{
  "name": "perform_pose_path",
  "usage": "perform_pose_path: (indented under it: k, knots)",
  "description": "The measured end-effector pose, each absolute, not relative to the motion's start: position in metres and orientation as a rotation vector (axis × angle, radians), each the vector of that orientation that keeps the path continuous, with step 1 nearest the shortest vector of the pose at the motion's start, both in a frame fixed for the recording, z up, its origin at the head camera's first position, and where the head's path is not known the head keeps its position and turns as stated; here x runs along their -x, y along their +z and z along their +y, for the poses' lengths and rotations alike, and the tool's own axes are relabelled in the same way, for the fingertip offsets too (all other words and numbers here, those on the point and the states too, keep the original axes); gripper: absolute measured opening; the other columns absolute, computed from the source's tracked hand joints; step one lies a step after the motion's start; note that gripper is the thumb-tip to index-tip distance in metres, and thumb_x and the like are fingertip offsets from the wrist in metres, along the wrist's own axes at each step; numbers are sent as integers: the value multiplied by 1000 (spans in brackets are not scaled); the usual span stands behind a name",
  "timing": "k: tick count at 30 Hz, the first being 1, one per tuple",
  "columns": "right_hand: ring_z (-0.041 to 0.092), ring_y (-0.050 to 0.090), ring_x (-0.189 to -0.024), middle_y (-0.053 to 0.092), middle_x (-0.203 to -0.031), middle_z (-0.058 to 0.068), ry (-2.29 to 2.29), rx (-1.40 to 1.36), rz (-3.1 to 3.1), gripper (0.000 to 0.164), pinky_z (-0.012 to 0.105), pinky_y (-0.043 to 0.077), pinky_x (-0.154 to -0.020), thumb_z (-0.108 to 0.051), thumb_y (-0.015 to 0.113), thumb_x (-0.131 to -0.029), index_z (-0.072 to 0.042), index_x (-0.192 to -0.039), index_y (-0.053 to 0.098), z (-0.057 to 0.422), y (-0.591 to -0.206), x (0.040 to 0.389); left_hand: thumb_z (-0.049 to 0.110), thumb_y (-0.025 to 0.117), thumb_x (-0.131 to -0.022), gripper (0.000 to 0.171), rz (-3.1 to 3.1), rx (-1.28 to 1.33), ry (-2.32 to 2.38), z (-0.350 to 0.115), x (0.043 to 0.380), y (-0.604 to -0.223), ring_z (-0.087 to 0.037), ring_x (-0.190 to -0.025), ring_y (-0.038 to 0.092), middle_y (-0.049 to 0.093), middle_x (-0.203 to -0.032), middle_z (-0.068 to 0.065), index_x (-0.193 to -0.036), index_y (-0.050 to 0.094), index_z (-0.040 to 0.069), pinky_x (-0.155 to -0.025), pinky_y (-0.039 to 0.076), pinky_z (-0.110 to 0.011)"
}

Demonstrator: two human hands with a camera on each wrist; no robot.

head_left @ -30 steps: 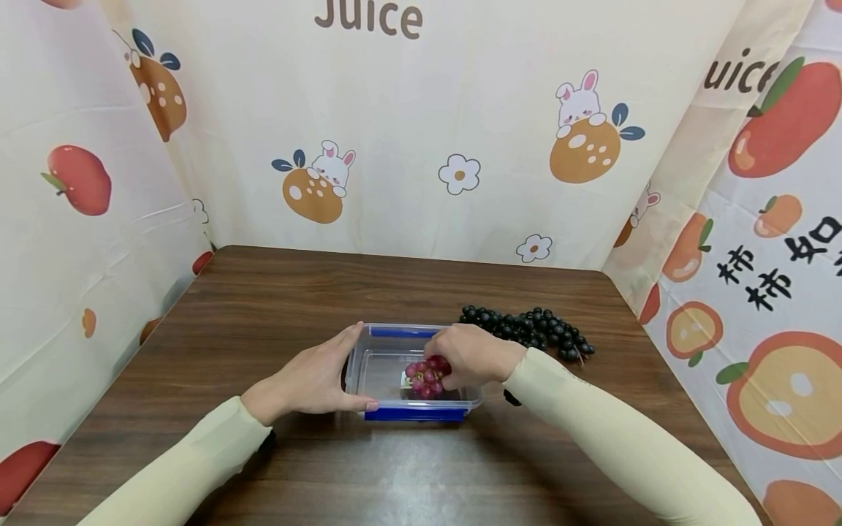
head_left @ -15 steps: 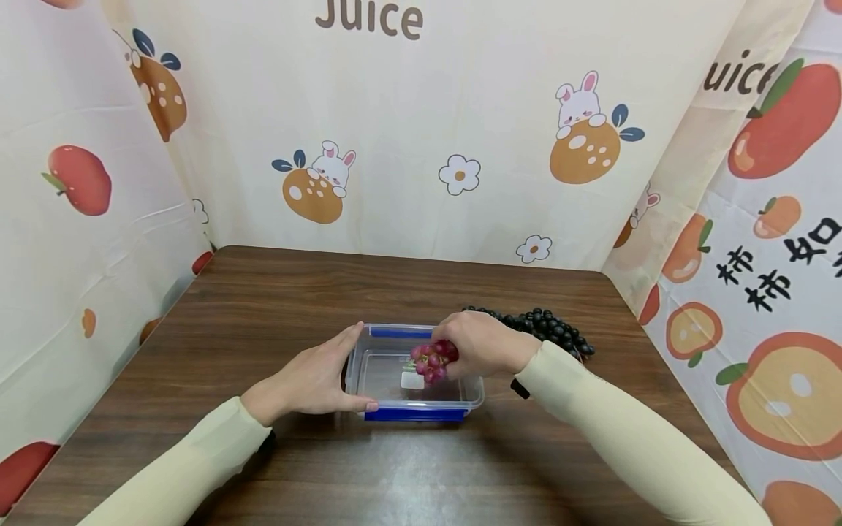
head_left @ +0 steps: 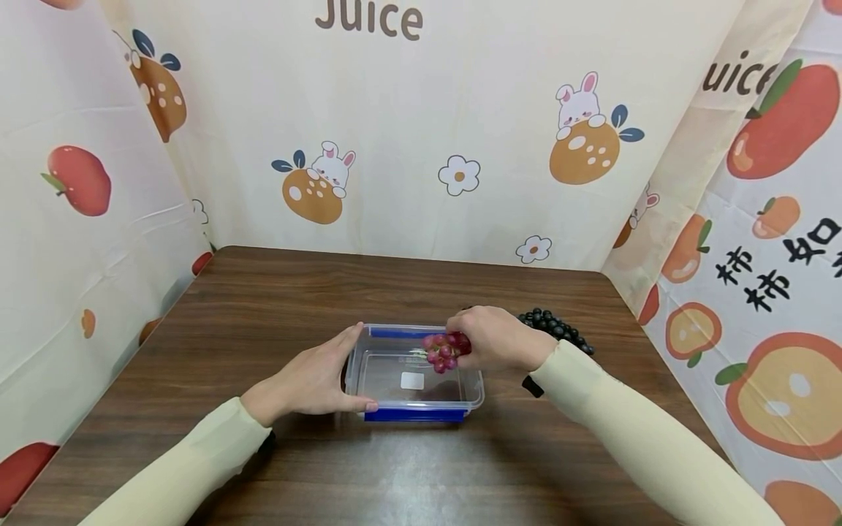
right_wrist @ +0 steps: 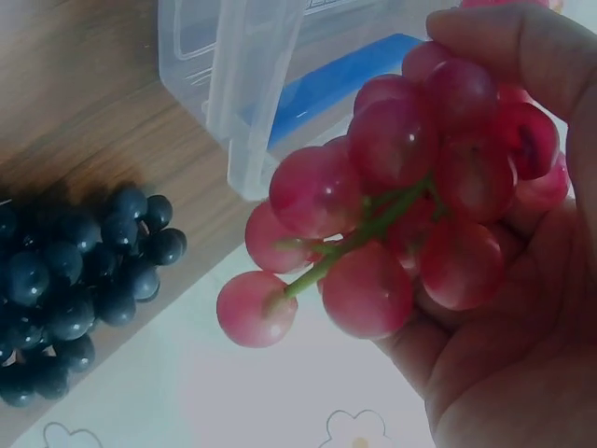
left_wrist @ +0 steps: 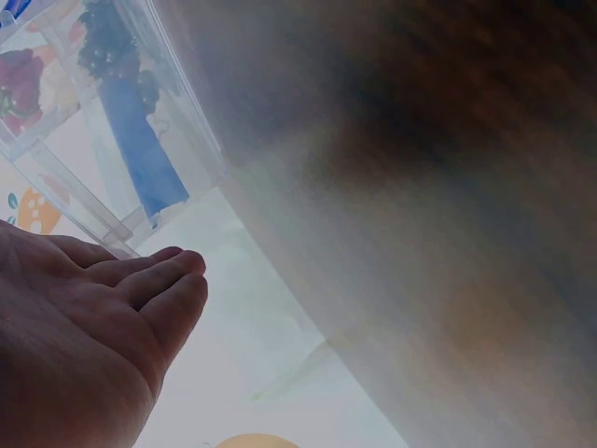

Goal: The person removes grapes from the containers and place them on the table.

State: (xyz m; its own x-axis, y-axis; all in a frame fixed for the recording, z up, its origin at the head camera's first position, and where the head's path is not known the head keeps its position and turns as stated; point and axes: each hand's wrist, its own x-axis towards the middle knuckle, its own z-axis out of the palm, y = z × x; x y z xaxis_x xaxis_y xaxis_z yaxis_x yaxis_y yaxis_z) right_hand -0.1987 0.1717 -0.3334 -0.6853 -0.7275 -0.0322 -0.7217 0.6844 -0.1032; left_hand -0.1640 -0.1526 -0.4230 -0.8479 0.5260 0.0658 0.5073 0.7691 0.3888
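Observation:
A clear plastic food container (head_left: 381, 372) with blue clips stands on the table without a lid. My left hand (head_left: 310, 374) rests against its left end, thumb on the front rim and straight fingers towards the back corner. Over the container's right part, my right hand (head_left: 495, 337) holds a bunch of red grapes (head_left: 443, 352). In the right wrist view, fingers and thumb curl round the red grapes (right_wrist: 392, 140), whose green stem shows. In the left wrist view, the left hand's fingers (left_wrist: 168, 303) lie straight near the container wall (left_wrist: 173, 84).
A bunch of black grapes (head_left: 559, 326) lies on the table (head_left: 329, 285) behind the right hand, which hides part of it. A white label (head_left: 412, 380) shows at the container's bottom. Printed cloth hangs round the table's back and sides.
My right hand has lifted the red grapes up from the container's bottom and moved them back and to the right, uncovering the white label. My left hand has stayed in place.

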Motion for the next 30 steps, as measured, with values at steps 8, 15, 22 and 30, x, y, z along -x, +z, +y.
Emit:
perform_pose_path:
  k: [8, 15, 22, 30]
  knots:
    - [7, 48, -61, 54, -69, -11, -166, 1151, 2830, 19, 25, 41, -53, -24, 82, -82, -17, -88, 66, 183, -331, 199, 94, 60, -67, 141, 2909, -851, 612, -153, 164, -422, -31, -144, 43, 23, -168, -14, -165, 12, 5, -105, 48, -48]
    - [6, 44, -57, 50, -65, -10, -184, 1119, 2840, 19, 25, 36, -50, -22, 80, -81, -19, -81, 61, 190, -330, 197, 95, 60, -67, 141, 2908, -847, 611, -152, 163, -423, -31, -144, 43, 23, -168, -13, -165, 12, 6, -104, 49, -48]
    - [5, 42, -55, 51, -63, -9, -212, 1060, 2836, 19, 25, 34, -49, -25, 80, -84, -19, -81, 63, 193, -329, 196, 96, 59, -67, 141, 2908, -848, 617, -153, 164, -424, -31, -144, 42, 22, -168, -13, -165, 12, 6, -105, 48, -48]
    - [5, 42, -55, 50, -63, -9, -233, 1043, 2856, 17, 25, 34, -50, -24, 78, -84, -20, -80, 62, 200, -330, 195, 96, 58, -66, 141, 2906, -850, 611, -153, 164, -424, -31, -145, 42, 22, -168, -13, -165, 12, 6, -105, 47, -49]
